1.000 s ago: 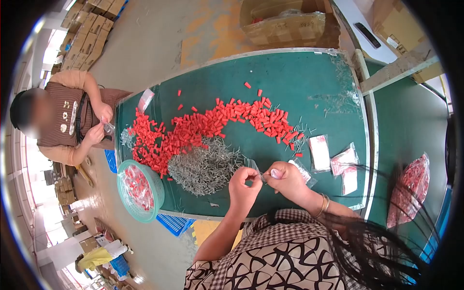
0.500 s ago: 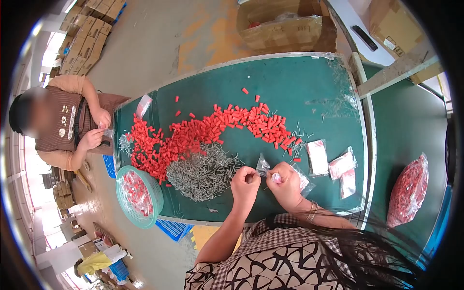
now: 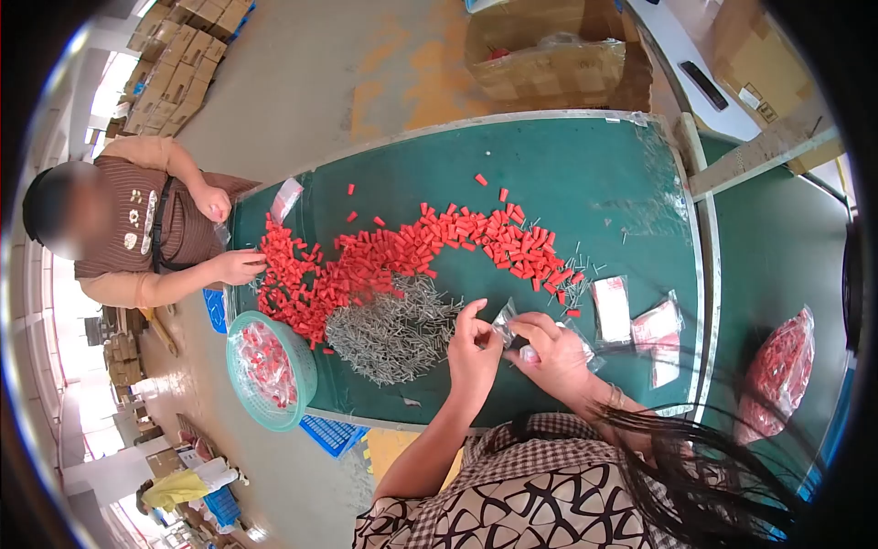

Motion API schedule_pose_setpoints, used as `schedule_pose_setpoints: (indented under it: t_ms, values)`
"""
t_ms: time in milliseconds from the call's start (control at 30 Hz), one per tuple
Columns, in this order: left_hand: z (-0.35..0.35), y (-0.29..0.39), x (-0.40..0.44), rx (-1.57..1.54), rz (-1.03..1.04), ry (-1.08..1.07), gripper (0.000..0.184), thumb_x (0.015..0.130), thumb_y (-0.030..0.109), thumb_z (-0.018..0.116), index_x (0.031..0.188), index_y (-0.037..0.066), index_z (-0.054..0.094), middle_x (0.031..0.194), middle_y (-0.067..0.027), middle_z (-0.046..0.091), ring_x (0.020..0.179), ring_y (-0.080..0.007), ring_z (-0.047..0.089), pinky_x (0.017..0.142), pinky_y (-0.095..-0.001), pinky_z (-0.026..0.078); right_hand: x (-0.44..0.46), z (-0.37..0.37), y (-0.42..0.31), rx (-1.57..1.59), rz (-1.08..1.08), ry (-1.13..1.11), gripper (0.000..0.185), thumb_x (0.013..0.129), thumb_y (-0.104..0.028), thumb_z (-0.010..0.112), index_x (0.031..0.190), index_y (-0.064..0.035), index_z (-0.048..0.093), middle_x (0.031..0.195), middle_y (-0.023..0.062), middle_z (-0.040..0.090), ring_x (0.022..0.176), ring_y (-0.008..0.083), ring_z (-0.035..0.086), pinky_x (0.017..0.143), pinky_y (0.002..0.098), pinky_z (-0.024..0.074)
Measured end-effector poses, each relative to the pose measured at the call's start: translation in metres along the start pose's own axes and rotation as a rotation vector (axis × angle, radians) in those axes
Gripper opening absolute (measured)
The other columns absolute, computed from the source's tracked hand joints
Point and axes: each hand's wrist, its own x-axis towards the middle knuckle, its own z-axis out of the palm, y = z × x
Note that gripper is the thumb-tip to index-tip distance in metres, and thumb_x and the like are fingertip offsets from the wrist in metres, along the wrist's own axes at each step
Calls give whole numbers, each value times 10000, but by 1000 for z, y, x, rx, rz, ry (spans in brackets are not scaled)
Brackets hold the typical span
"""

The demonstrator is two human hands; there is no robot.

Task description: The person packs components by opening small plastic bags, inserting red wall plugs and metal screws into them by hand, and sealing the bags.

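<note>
A small clear plastic bag (image 3: 504, 319) is held up between my two hands over the green table. My right hand (image 3: 556, 359) pinches its edge with the fingertips, and something pinkish in clear plastic (image 3: 529, 354) shows in its palm. Close beside the bag's left side, my left hand (image 3: 474, 359) has its index finger raised apart from the thumb. Grey screws (image 3: 389, 334) lie heaped just left of my left hand. Beyond them spreads a long band of red plugs (image 3: 402, 242). Another clear bag (image 3: 585, 348) lies partly hidden behind my right hand.
Flat filled packets (image 3: 612, 309) lie right on the table (image 3: 549, 165). A green basket (image 3: 306, 375) of bagged red pieces stands at the near left edge. Across the left end, a co-worker (image 3: 137, 224) handles plugs. A large red-filled bag (image 3: 777, 375) lies on the neighbouring table.
My left fingers have spread from their pinch, with the index finger rising. My right fingers have extended along the bag. The co-worker's hands have parted, one reaching to the red plugs.
</note>
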Motion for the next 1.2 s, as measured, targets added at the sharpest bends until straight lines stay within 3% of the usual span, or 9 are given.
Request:
schedule_pose_setpoints:
  t_ms: [67, 300, 567, 733, 833, 867, 1067, 1167, 1200]
  values:
    - [-9, 8, -1, 17, -9, -98, 539, 813, -67, 616, 1319, 43, 464, 731, 13, 562, 685, -50, 532, 663, -207, 442, 1, -11, 1, -72, -44, -187, 778, 633, -167, 819, 1336, -131, 486, 1293, 94, 546, 869, 269, 664, 645, 362, 557]
    - [-18, 1, -8, 6, 18, -265, 650, 801, -50, 639, 1401, 63, 416, 739, -29, 589, 680, -95, 571, 678, -245, 483, 1, -10, 11, 28, -120, -257, 548, 646, -234, 837, 1143, -115, 640, 1193, 69, 624, 842, 249, 678, 654, 352, 553]
    - [-46, -7, -6, -147, -82, -264, 565, 811, 19, 688, 1339, 63, 490, 854, -43, 612, 746, -100, 589, 713, -257, 490, 3, -15, 3, 262, 85, -300, 531, 638, -181, 855, 1118, -84, 650, 1082, 94, 659, 905, 286, 668, 756, 350, 552]
    - [-71, -51, 20, 751, 74, 89, 351, 813, 114, 696, 1151, 64, 617, 946, -100, 620, 849, -269, 620, 765, -371, 501, -3, -13, 5, 372, 187, -307, 531, 652, -175, 854, 1134, -91, 646, 1070, 104, 658, 910, 296, 663, 783, 343, 543]
    - [-68, -64, 31, 810, 90, -11, 280, 821, 156, 686, 1079, 64, 628, 957, -128, 615, 918, -330, 598, 793, -435, 485, -7, -9, 9, 308, 170, -318, 532, 657, -170, 852, 1140, -92, 643, 1068, 105, 657, 906, 294, 659, 790, 340, 538]
    - [-66, -67, 33, 859, 216, 4, 219, 831, 133, 670, 1036, 70, 624, 928, -122, 608, 890, -325, 602, 764, -435, 491, -8, -9, 9, 308, 173, -315, 532, 658, -168, 852, 1141, -91, 642, 1066, 106, 657, 906, 293, 658, 792, 340, 536]
    - [-66, -74, 30, 667, 330, 161, 130, 844, 101, 655, 959, 42, 670, 871, -124, 652, 769, -305, 631, 683, -385, 510, -11, -14, 9, 331, 214, -289, 519, 668, -159, 845, 1139, -84, 642, 1061, 108, 657, 920, 294, 651, 803, 346, 530]
    - [-68, -67, 25, 488, 177, 200, 113, 850, 79, 650, 940, 23, 690, 857, -129, 666, 743, -257, 648, 677, -345, 511, -11, -15, 11, 365, 254, -302, 510, 674, -158, 840, 1138, -82, 641, 1061, 108, 657, 920, 294, 650, 800, 350, 529]
    - [-69, -65, 23, 371, 42, 186, 116, 876, 64, 635, 959, 16, 701, 867, -96, 687, 712, -177, 652, 641, -294, 518, -11, -14, 12, 382, 274, -316, 507, 676, -159, 838, 1137, -81, 641, 1061, 108, 656, 919, 293, 649, 799, 351, 529]
